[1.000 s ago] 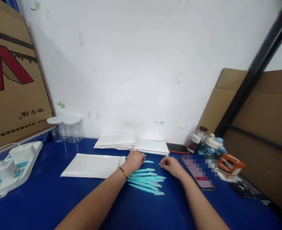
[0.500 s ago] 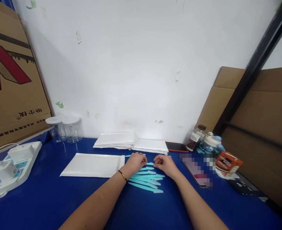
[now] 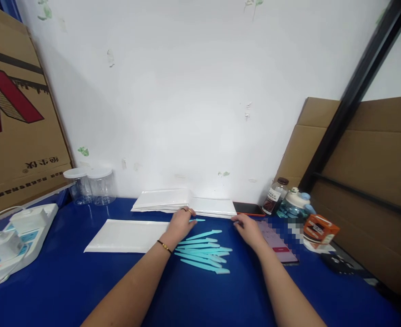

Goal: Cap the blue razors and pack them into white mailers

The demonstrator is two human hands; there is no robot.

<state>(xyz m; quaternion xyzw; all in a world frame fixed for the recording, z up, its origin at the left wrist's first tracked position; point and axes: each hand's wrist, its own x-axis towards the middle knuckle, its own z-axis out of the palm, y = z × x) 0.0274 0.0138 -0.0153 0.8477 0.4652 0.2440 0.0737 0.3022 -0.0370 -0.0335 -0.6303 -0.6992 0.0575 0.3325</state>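
Note:
Several turquoise eyebrow razors [image 3: 202,251] lie fanned out on the blue table, their heads toward the right. My left hand [image 3: 180,223] is just above the fan, fingers bent and closed at the far turquoise razor [image 3: 198,220], whose handle they partly hide. Beside its wrist lies a flat white padded mailer [image 3: 125,236], its right end under the hand. To the right, my right hand [image 3: 248,229] has thumb and fingers pressed together near the front corner of the stacked white mailers [image 3: 214,206]. Whatever sits in those fingertips is too small to make out.
Another mailer pile [image 3: 161,200] lies against the wall. At left stand clear jars [image 3: 101,186] and a power strip [image 3: 33,236]. Toward the right are a dark phone [image 3: 248,209], a pinkish phone [image 3: 278,240], a brown-capped bottle [image 3: 274,197], a blue jug [image 3: 294,204] and an orange box [image 3: 319,229].
My left hand has moved up and left from the fanned razors to the far one. My right hand has moved right and slightly up, away from the topmost razor of the fan, which now lies free.

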